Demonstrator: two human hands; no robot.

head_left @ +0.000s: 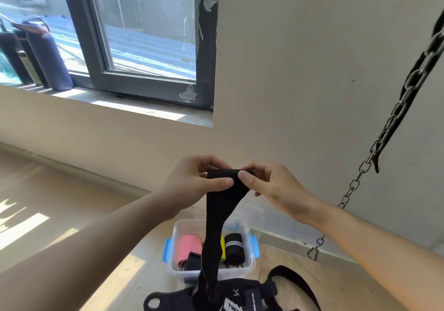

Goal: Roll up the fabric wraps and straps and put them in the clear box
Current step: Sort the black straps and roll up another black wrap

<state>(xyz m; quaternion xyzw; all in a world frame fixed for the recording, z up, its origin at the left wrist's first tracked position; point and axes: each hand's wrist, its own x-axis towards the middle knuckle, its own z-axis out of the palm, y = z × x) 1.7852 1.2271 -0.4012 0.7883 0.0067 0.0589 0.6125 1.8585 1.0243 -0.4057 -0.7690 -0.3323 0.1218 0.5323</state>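
Observation:
A long black fabric wrap (pixel 217 217) hangs from my two hands, held up at chest height. My left hand (pixel 197 181) pinches its top left edge with thumb and fingers. My right hand (pixel 269 183) pinches the top right edge beside it. The wrap's tail drops in front of the clear box (pixel 248 262) on the floor below. Inside the box lie a pink roll (pixel 188 246), a black roll with white stripes (pixel 234 246), a bit of yellow (pixel 223 248) and a small black piece (pixel 192 260).
More black straps and pads with labels (pixel 240 296) lie on the floor in front of the box. A steel chain with a carabiner (pixel 360 178) hangs at the right. The box lid (pixel 249 214) leans behind the box. A window (pixel 144 34) is up left.

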